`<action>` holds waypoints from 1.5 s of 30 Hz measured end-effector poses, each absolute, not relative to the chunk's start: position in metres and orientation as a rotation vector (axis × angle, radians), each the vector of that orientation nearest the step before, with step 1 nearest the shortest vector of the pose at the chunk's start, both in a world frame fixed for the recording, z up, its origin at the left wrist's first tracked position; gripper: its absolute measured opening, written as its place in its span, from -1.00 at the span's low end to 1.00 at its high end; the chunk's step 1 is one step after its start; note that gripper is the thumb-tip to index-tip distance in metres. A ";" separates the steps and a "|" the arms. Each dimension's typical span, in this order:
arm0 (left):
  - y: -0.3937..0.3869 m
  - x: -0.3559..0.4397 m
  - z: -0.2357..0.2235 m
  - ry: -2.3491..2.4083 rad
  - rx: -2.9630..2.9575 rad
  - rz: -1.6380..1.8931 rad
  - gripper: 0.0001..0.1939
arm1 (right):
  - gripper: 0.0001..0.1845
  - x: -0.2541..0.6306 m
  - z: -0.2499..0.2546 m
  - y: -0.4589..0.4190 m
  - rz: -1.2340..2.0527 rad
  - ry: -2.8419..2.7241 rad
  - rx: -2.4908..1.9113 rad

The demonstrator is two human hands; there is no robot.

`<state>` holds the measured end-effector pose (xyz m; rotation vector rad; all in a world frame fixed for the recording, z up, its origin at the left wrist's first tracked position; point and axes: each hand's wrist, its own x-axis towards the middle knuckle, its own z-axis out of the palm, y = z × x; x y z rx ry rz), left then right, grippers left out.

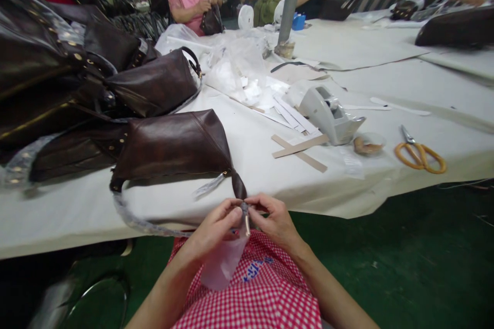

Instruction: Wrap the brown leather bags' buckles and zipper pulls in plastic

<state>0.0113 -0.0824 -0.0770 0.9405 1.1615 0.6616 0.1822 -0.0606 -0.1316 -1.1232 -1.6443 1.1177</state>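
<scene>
A dark brown leather handbag (173, 146) lies on its side near the table's front edge. Its short strap end (239, 185) reaches over the edge to my fingertips, with a small metal fitting (244, 207) on it. My left hand (219, 229) pinches this strap end from the left. From the other side my right hand (272, 221) closes thumb and fingers on it. A thin clear plastic film (224, 263) hangs below my left hand, over the checked apron. A plastic-wrapped zipper pull (210, 185) rests beside the bag, and a wrapped strap (142, 223) loops along the edge.
More brown bags (154, 85) pile up at the left. A tape dispenser (328, 113), cardboard strips (299, 151), a tape roll (368, 145) and orange-handled scissors (420, 155) lie to the right. Plastic bags (239, 61) heap behind, near a metal post (290, 5). Co-workers handle bags across the table.
</scene>
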 end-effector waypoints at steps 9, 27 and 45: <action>-0.096 0.007 -0.104 1.213 0.620 0.916 -0.71 | -0.86 0.181 -0.149 -0.066 1.100 -1.688 -0.904; -0.090 0.008 -0.124 1.424 1.015 0.982 -0.86 | -0.82 0.180 -0.156 -0.076 0.984 -1.765 -0.990; -0.088 0.000 -0.111 1.268 1.000 0.863 -0.83 | -0.87 0.181 -0.154 -0.066 0.890 -1.897 -0.958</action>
